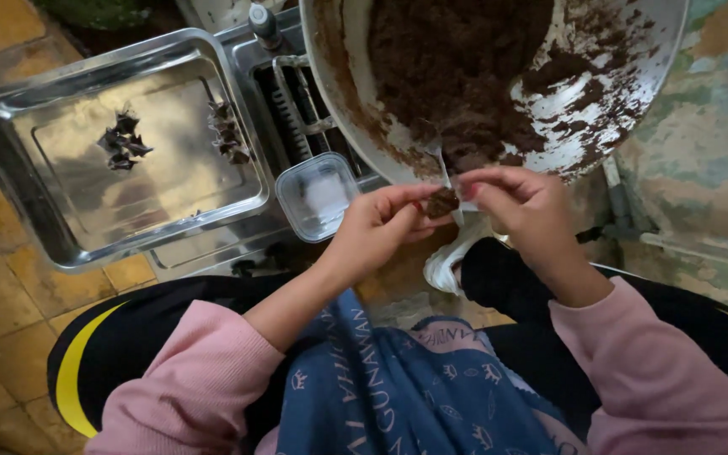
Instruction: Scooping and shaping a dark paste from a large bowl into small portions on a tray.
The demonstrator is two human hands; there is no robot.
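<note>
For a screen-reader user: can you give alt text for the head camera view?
Left hand and right hand pinch a small brown lump in clear wrap between them, below a large metal bowl of brown mixture. To the left, a steel tray holds a few wrapped pieces, beside a clear plastic box.

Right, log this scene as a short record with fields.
left hand: pinches a small brown lump in clear wrap
right hand: fingertips on the same lump, both hands meeting over it
large round metal bowl of dark brown paste: just above the hands, rim tilted toward them
shiny rectangular metal tray: to the left, holding two clusters of small dark wrapped pieces
small clear square plastic tub: between tray and bowl
</note>
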